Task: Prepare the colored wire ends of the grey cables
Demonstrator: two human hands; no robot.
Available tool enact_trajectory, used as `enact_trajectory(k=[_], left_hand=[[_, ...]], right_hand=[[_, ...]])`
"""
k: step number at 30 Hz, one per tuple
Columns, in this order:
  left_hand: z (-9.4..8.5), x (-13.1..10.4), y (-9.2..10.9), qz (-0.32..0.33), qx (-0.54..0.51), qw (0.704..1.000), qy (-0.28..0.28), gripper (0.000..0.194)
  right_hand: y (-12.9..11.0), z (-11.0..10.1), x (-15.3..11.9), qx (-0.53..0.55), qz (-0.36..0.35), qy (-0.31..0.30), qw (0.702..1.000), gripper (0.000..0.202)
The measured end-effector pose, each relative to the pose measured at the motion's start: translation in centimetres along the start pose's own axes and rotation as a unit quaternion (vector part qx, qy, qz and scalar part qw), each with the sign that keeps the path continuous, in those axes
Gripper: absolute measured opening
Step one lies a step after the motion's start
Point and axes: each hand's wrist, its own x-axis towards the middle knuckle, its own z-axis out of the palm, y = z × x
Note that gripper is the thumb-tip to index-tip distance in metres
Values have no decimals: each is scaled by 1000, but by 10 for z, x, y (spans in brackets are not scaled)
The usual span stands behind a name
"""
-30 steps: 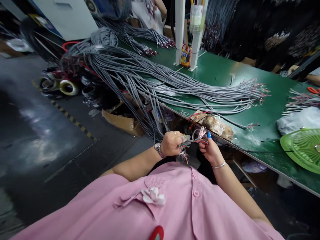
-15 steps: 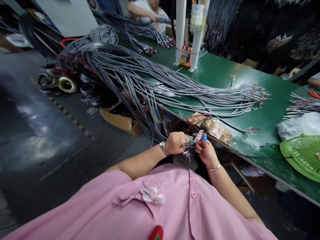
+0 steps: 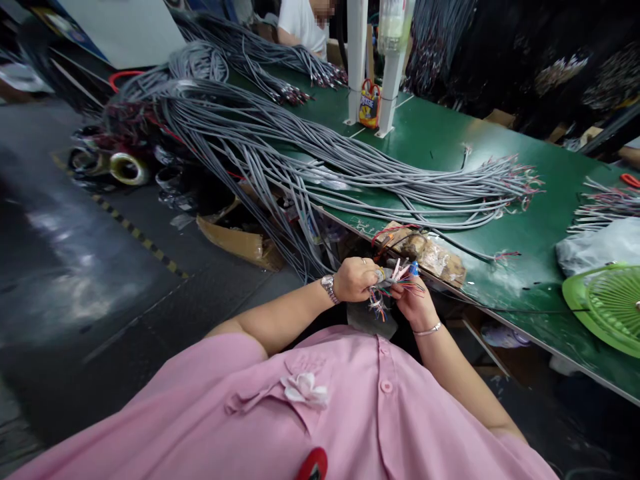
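Note:
Closed in a fist, my left hand (image 3: 355, 279) grips a bundle of grey cables (image 3: 384, 275) near their stripped ends. Thin coloured wires (image 3: 379, 308) fan out of the bundle and hang below it. My right hand (image 3: 414, 301) has its fingers closed on the wire ends from the other side. Something small and blue (image 3: 414, 268) shows at its fingertips; whether it is worn or held I cannot tell. Both hands are just off the table's near edge, beside a tape-wrapped block (image 3: 439, 259).
Many long grey cables (image 3: 350, 157) lie along the green table (image 3: 440, 130). A green fan (image 3: 613, 307) and a plastic bag (image 3: 600, 243) are at the right. White posts (image 3: 356, 63) rise from the table. A cardboard box (image 3: 235, 240) sits below. Another person (image 3: 305, 27) is behind.
The pinkish and coloured wire ends between my hands have spread and shifted slightly. My hands stay nearly in place. The person behind has moved, and the view has shifted a little.

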Motion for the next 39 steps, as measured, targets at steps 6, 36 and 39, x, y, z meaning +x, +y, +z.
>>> enact_trajectory(k=[6,36,39], left_hand=[[4,-6,1,-3,15,1000,-13,10],[0,1,8,-54,-12,994,-94,20],[-1,5,6,-47,-18,993,-103,19]], right_hand=[[-1,7,2,53,6,24,998,39],[4,12,4,86,-36,95,991,38],[5,12,4,92,-42,80,992,33]])
